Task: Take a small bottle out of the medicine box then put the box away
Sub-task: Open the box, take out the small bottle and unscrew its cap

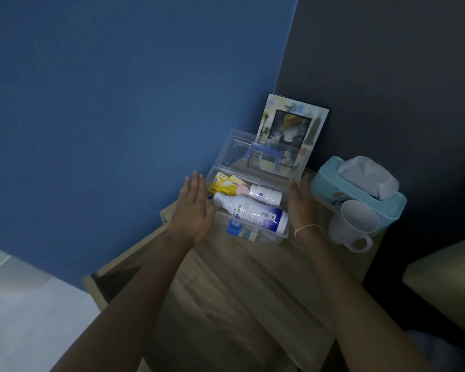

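On the wooden table (226, 277), the clear medicine box (253, 210) sits open between the flat, straight-fingered left hand (192, 210) and the right hand (301, 205), with the small bottle (265, 194) lying inside, away from all fingers.

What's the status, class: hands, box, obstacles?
Left hand and right hand open, flanking medicine box. Lid up, small bottle inside. Nothing blocking.
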